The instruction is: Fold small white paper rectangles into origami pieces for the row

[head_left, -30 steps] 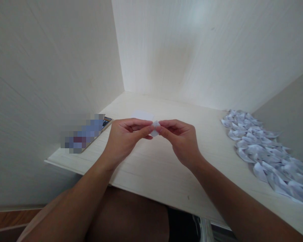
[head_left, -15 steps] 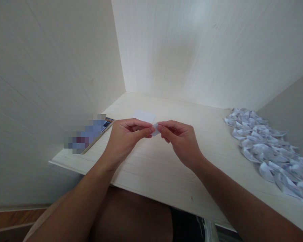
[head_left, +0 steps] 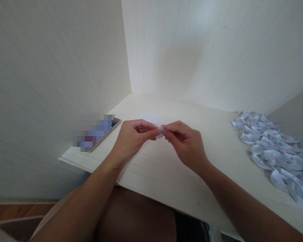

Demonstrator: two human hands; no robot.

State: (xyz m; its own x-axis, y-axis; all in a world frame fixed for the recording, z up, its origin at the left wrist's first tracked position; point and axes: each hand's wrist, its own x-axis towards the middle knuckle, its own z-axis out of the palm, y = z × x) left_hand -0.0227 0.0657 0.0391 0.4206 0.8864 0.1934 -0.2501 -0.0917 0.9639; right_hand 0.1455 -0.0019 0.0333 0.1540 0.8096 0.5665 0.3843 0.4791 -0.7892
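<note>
A small folded piece of white paper (head_left: 160, 132) is pinched between both hands, just above the white desk. My left hand (head_left: 139, 135) grips its left side between thumb and fingers. From the other side my right hand (head_left: 183, 139) holds it with thumb and forefinger, fingertips close to those of the left. The fingers cover much of the paper, so its exact folds cannot be made out. Behind the left hand a flat white sheet of paper (head_left: 150, 117) lies on the desk.
Along the right side of the desk (head_left: 164, 178) runs a long pile of folded white paper pieces (head_left: 272, 144). A phone (head_left: 101, 134), its screen blurred out, lies by the left wall. White panels (head_left: 176, 50) close in the desk at the back and sides.
The whole view has shifted, so desk and hands appear slightly farther right. Both hands keep hold of the folded paper, with only slight finger movement.
</note>
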